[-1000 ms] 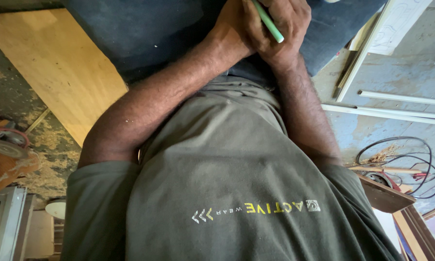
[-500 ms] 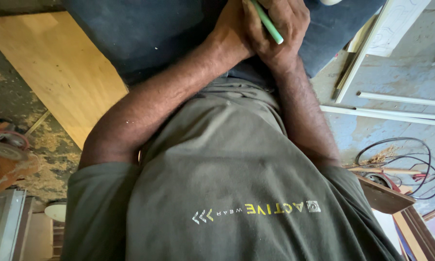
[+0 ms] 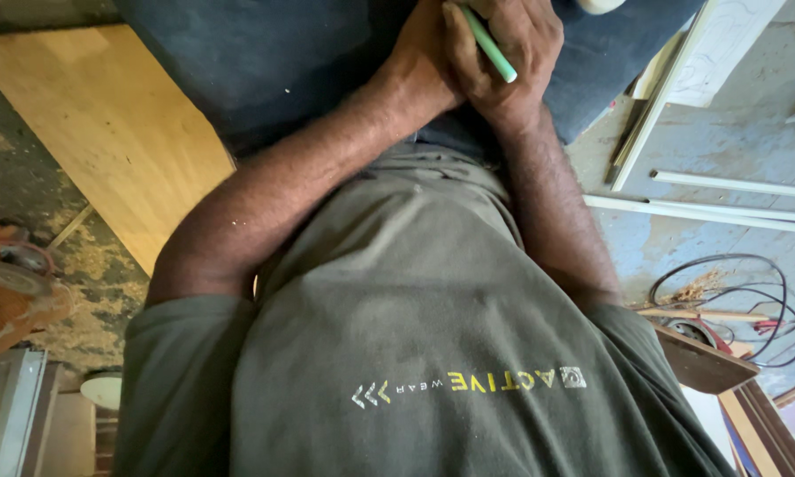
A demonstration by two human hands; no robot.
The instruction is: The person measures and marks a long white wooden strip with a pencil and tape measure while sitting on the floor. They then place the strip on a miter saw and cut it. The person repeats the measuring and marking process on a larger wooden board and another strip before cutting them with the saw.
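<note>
Dusty workshop floor (image 3: 724, 141) fills the background, grey and blotched, with sawdust scattered to the left of the person's olive shirt (image 3: 415, 353). That shirt takes up the lower middle of the view, since the camera looks straight down the wearer's own chest. Above the shirt lies dark blue cloth (image 3: 265, 62), probably the lap. Left of the shirt a pale plywood sheet (image 3: 106, 132) lies flat on the floor. Right of the shirt, thin white strips (image 3: 724, 212) lie side by side, and below them a loop of black cable (image 3: 733, 291) sits on the floor.

Both forearms cross above the shirt and meet at the top edge. The right hand (image 3: 512, 53) has its fingers clenched around a slim green pencil (image 3: 490, 46), which slants across the knuckles with its lower end pointing toward the white strips. The left hand (image 3: 419, 62) presses against the right one, fingers partly hidden, so whether they grip anything I cannot tell; it appears to be resting there.
</note>
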